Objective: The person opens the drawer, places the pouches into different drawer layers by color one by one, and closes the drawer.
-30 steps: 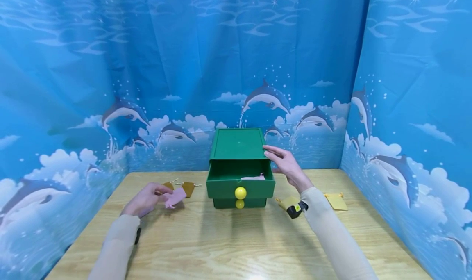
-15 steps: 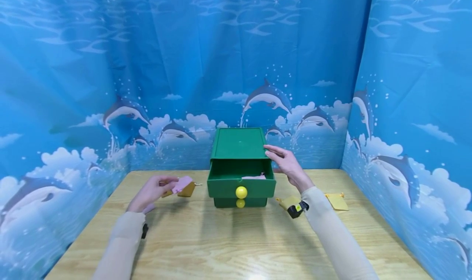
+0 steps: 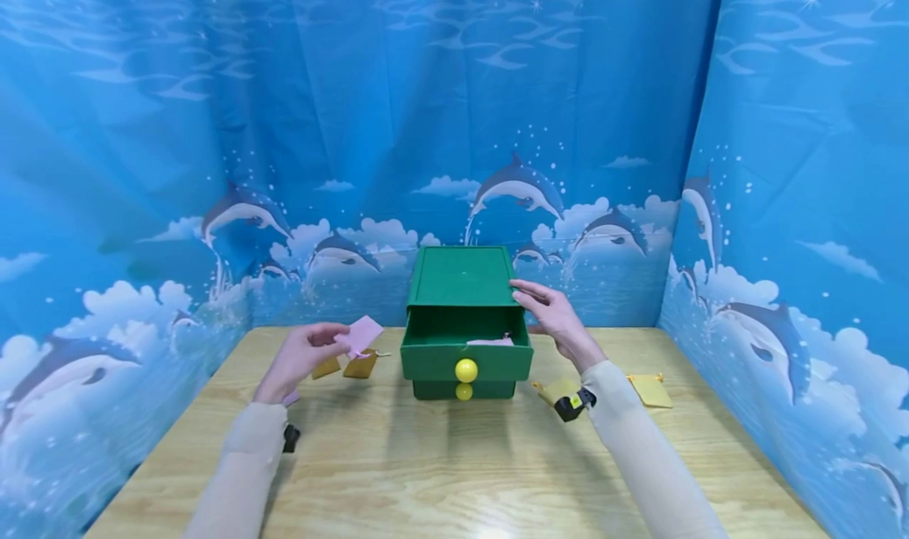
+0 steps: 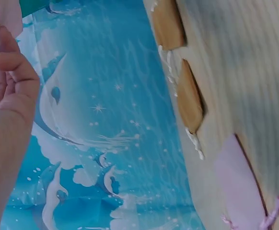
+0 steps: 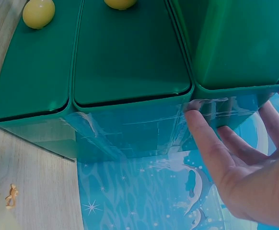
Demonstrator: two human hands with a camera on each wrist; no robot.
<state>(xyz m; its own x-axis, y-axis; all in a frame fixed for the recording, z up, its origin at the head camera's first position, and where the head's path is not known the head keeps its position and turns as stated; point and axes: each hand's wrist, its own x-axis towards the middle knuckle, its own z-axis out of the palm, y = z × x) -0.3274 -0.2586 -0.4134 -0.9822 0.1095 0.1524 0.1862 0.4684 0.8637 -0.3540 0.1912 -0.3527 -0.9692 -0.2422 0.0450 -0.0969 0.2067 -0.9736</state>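
Note:
My left hand (image 3: 301,357) pinches a small pink drawstring pouch (image 3: 364,334) above the table, left of the green drawer cabinet (image 3: 461,275). The cabinet's top drawer (image 3: 429,363), with a yellow knob (image 3: 465,370), is pulled out. Another pink pouch (image 3: 490,342) shows inside it, mostly hidden by the drawer front. Against the cabinet's right side rests my right hand (image 3: 557,322), its fingers spread and touching the upper wall, as the right wrist view shows. Two brown pouches (image 3: 360,364) lie beneath the held pouch. A further pink pouch (image 4: 238,182) is on the table near my left wrist.
Two yellow pouches (image 3: 650,391) lie right of the cabinet, one partly behind my right wrist camera (image 3: 568,406). A blue dolphin-print curtain (image 3: 341,168) hangs behind and beside the wooden table (image 3: 454,476). The lower drawers, seen in the right wrist view, are closed.
My left hand has lifted the pink pouch and carried it up and rightward, towards the cabinet. The right hand has stayed at the cabinet's side.

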